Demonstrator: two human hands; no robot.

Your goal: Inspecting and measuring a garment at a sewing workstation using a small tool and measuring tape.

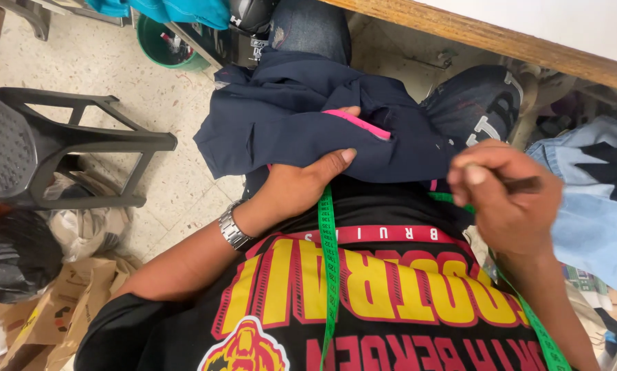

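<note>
A dark navy garment [288, 124] with a pink trim strip [361, 124] lies bunched on my lap. My left hand [301, 182], a metal watch on its wrist, grips the garment's lower fold with thumb and fingers closed on the cloth. My right hand [508, 192] hovers just right of the garment and pinches a small dark, thin tool [523, 184] between thumb and fingers. A green measuring tape [329, 275] hangs around my neck over a black printed shirt.
A black plastic stool [54, 148] lies tipped on the tiled floor at left. Brown paper bags [75, 302] and a dark bag sit at bottom left. A green bucket [164, 45] stands at top. A wooden table edge [501, 45] crosses top right, denim cloth [590, 213] below it.
</note>
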